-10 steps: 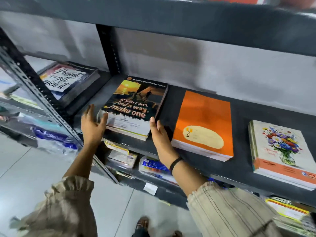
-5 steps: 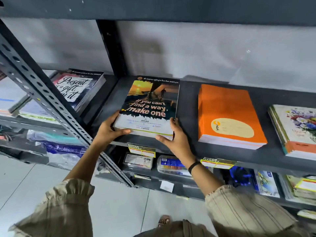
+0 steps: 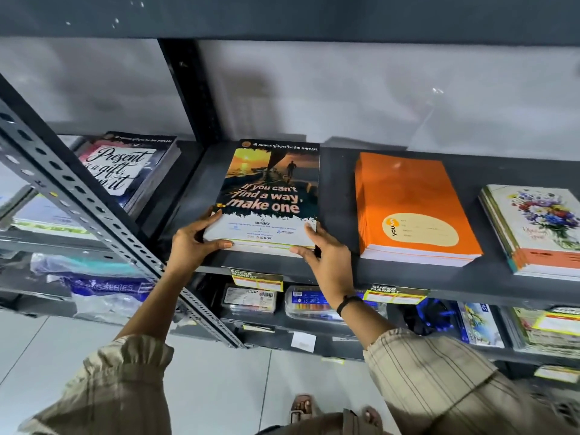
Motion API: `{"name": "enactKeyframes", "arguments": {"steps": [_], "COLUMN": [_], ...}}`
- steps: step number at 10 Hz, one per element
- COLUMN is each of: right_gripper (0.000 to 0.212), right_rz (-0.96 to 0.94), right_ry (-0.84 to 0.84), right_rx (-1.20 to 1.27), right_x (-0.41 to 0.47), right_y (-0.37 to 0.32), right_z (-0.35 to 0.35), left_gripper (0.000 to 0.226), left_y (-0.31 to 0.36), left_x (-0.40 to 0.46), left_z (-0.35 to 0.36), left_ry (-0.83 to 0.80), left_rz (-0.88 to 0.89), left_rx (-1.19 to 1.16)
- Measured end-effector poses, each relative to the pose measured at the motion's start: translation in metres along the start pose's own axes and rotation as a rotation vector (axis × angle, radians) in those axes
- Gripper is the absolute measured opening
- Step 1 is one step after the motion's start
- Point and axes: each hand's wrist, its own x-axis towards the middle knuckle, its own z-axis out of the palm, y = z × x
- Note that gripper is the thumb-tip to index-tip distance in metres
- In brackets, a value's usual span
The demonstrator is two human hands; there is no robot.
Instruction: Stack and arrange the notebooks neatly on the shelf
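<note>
My left hand (image 3: 194,243) and right hand (image 3: 326,255) clamped the near corners of the sunset-cover notebook stack (image 3: 270,196) on the dark metal shelf (image 3: 408,277); squaring it meant pressing both sides evenly, parallel to the orange notebook stack (image 3: 414,208).

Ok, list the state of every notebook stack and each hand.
sunset notebook stack: flat on the shelf, gripped at both front corners
orange notebook stack: flat, untouched
floral notebook stack: flat, untouched, partly out of frame
left hand: closed on front left corner
right hand: closed on front right corner
</note>
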Motion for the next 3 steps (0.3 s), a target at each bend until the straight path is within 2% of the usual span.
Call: {"name": "enactKeyframes", "arguments": {"steps": [1, 2, 3], "right_gripper": [0.053, 0.055, 0.057], "right_rz": [-0.035, -0.053, -0.046], "right_ry": [-0.034, -0.083, -0.105], "right_rx": [-0.137, -0.158, -0.101], "right_x": [-0.001, 0.001, -0.005], "right_y": [-0.002, -0.002, -0.001], "right_z": [0.000, -0.005, -0.016], "left_gripper": [0.070, 0.068, 0.059], "left_y": [0.002, 0.002, 0.016], "left_x": [0.000, 0.002, -0.007], "left_z": [-0.001, -0.005, 0.002], "left_ry": [-0.012, -0.041, 0.061], "left_rz": [-0.008, -0.015, 0.015], "left_rx": [0.037, 0.040, 0.077]}}
